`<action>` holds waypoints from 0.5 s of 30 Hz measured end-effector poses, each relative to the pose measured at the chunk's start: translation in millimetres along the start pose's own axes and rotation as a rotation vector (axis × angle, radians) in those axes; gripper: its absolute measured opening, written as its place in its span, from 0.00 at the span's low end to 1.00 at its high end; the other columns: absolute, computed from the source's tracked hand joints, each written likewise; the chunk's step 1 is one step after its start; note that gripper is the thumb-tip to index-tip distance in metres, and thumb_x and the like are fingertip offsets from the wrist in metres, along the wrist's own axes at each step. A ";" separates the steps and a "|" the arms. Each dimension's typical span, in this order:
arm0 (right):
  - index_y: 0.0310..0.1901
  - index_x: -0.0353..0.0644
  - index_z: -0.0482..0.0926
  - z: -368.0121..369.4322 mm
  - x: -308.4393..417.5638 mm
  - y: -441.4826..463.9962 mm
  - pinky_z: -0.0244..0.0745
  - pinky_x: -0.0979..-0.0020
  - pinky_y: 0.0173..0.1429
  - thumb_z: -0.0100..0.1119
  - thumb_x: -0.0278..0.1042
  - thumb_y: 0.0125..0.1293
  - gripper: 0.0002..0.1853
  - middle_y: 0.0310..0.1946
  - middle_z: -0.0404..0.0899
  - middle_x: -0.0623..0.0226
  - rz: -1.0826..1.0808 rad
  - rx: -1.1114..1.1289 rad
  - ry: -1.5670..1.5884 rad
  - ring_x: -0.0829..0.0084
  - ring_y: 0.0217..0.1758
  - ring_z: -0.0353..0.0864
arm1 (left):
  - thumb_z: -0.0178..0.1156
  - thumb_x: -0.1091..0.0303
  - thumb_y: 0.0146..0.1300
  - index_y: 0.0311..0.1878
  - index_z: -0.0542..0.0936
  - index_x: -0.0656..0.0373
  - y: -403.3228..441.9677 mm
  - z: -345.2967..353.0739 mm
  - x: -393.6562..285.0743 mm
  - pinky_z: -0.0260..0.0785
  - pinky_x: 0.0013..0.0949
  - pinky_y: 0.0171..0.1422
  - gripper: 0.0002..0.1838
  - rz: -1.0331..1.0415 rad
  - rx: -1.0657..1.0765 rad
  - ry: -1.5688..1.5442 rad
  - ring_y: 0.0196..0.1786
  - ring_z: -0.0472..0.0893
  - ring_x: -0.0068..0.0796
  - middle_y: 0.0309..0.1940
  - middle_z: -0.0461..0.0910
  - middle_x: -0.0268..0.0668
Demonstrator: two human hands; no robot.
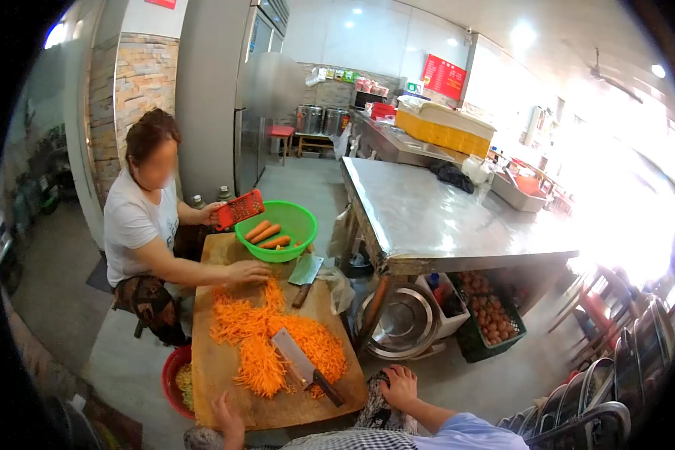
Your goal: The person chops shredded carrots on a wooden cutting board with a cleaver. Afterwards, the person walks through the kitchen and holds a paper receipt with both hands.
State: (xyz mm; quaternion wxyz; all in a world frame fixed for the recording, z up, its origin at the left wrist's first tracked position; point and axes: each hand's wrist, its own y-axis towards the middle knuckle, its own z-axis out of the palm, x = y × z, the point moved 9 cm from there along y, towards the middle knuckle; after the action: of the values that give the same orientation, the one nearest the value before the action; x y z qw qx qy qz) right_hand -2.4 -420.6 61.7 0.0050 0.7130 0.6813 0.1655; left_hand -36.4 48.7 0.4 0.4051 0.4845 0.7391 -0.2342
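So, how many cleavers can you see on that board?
2: the nearer cleaver lies on the shredded carrot; the farther cleaver lies on the wooden board near the green bowl. The shredded carrot could hide more.

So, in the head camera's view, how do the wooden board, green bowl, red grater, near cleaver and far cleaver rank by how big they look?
1. Wooden board
2. Green bowl
3. Near cleaver
Unranked, both smaller: red grater and far cleaver look too alike.
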 end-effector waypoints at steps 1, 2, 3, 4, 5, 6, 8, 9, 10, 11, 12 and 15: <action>0.52 0.46 0.76 -1.4 -0.7 0.7 0.58 0.49 0.63 0.58 0.42 0.56 0.21 0.56 0.70 0.61 0.017 -0.010 0.000 0.55 0.62 0.64 | 0.44 0.82 0.62 0.57 0.68 0.64 -5.8 -8.7 -3.0 0.63 0.42 0.60 0.19 -0.039 0.018 0.043 0.56 0.68 0.46 0.51 0.64 0.48; 0.51 0.46 0.76 -2.3 -0.5 1.1 0.58 0.49 0.63 0.58 0.42 0.56 0.21 0.56 0.70 0.61 0.022 -0.002 0.000 0.55 0.62 0.64 | 0.44 0.81 0.61 0.58 0.68 0.64 -3.3 -5.6 3.1 0.63 0.42 0.61 0.20 -0.010 -0.002 0.048 0.55 0.69 0.47 0.52 0.65 0.48; 0.51 0.46 0.76 -0.2 2.4 0.2 0.58 0.49 0.63 0.58 0.41 0.56 0.21 0.56 0.70 0.61 0.013 0.022 0.001 0.55 0.62 0.64 | 0.45 0.81 0.61 0.58 0.68 0.63 -2.8 -0.8 16.2 0.63 0.42 0.61 0.20 0.000 -0.030 0.058 0.55 0.69 0.47 0.52 0.66 0.49; 0.51 0.45 0.76 0.8 4.3 -0.1 0.58 0.49 0.63 0.58 0.41 0.56 0.20 0.55 0.70 0.60 0.011 0.027 -0.007 0.54 0.62 0.64 | 0.46 0.81 0.60 0.59 0.68 0.63 -8.2 -4.5 7.8 0.63 0.42 0.60 0.22 0.029 -0.036 0.101 0.55 0.70 0.48 0.53 0.67 0.49; 0.51 0.45 0.76 1.0 4.9 0.9 0.58 0.49 0.62 0.58 0.40 0.56 0.20 0.55 0.70 0.60 0.010 0.030 -0.017 0.54 0.61 0.64 | 0.47 0.82 0.59 0.59 0.67 0.62 -8.8 -8.0 -3.7 0.63 0.42 0.60 0.23 0.059 -0.039 0.143 0.54 0.70 0.49 0.53 0.68 0.50; 0.50 0.45 0.76 0.7 4.9 0.8 0.58 0.48 0.62 0.58 0.40 0.56 0.20 0.55 0.70 0.60 0.015 0.030 -0.028 0.53 0.61 0.64 | 0.48 0.83 0.57 0.59 0.68 0.62 -5.6 -2.5 2.4 0.64 0.42 0.59 0.24 0.078 -0.029 0.116 0.54 0.70 0.49 0.53 0.68 0.50; 0.51 0.44 0.76 -0.4 7.6 1.3 0.58 0.49 0.62 0.58 0.39 0.56 0.20 0.55 0.70 0.59 0.003 0.031 -0.024 0.53 0.61 0.64 | 0.49 0.85 0.54 0.59 0.68 0.61 -4.4 -4.6 2.6 0.65 0.41 0.56 0.27 0.010 0.003 0.094 0.52 0.71 0.48 0.51 0.69 0.49; 0.51 0.44 0.76 -1.6 7.7 1.6 0.59 0.49 0.62 0.58 0.39 0.56 0.20 0.55 0.70 0.59 0.008 0.021 -0.021 0.52 0.60 0.64 | 0.49 0.86 0.53 0.59 0.68 0.61 -6.9 -5.3 1.7 0.66 0.40 0.54 0.27 -0.077 0.024 0.097 0.51 0.71 0.48 0.49 0.69 0.49; 0.51 0.44 0.75 -0.1 7.0 -0.3 0.58 0.48 0.63 0.57 0.39 0.56 0.20 0.56 0.70 0.59 0.007 0.027 -0.005 0.52 0.61 0.64 | 0.49 0.86 0.53 0.59 0.68 0.61 -11.0 -5.4 10.1 0.66 0.40 0.53 0.27 -0.075 0.019 0.082 0.51 0.71 0.47 0.48 0.69 0.49; 0.51 0.45 0.75 1.6 5.3 -0.2 0.57 0.47 0.63 0.57 0.40 0.56 0.20 0.56 0.70 0.58 0.009 0.027 0.010 0.52 0.62 0.64 | 0.49 0.86 0.52 0.59 0.68 0.62 -8.7 1.3 21.2 0.66 0.40 0.52 0.27 -0.066 0.014 0.065 0.50 0.71 0.47 0.48 0.69 0.49; 0.51 0.45 0.75 2.5 3.9 1.6 0.56 0.47 0.64 0.56 0.40 0.56 0.20 0.57 0.69 0.58 0.014 0.021 0.026 0.53 0.63 0.63 | 0.48 0.87 0.52 0.59 0.68 0.62 -4.4 6.5 26.6 0.66 0.40 0.51 0.27 -0.051 0.009 0.046 0.49 0.72 0.46 0.47 0.69 0.48; 0.53 0.45 0.74 3.0 4.9 1.9 0.55 0.48 0.65 0.57 0.40 0.57 0.21 0.57 0.69 0.57 0.009 0.043 0.008 0.53 0.63 0.63 | 0.48 0.87 0.52 0.59 0.68 0.62 -0.6 11.7 39.5 0.66 0.41 0.50 0.28 -0.003 -0.050 0.051 0.46 0.72 0.45 0.44 0.70 0.47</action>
State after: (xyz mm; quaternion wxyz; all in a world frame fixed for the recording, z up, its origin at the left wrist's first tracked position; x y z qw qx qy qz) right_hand 0.2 -415.3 60.4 -0.0137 0.7153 0.6817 0.1535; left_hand -40.5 60.7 -38.8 0.3978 0.4788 0.7556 -0.2039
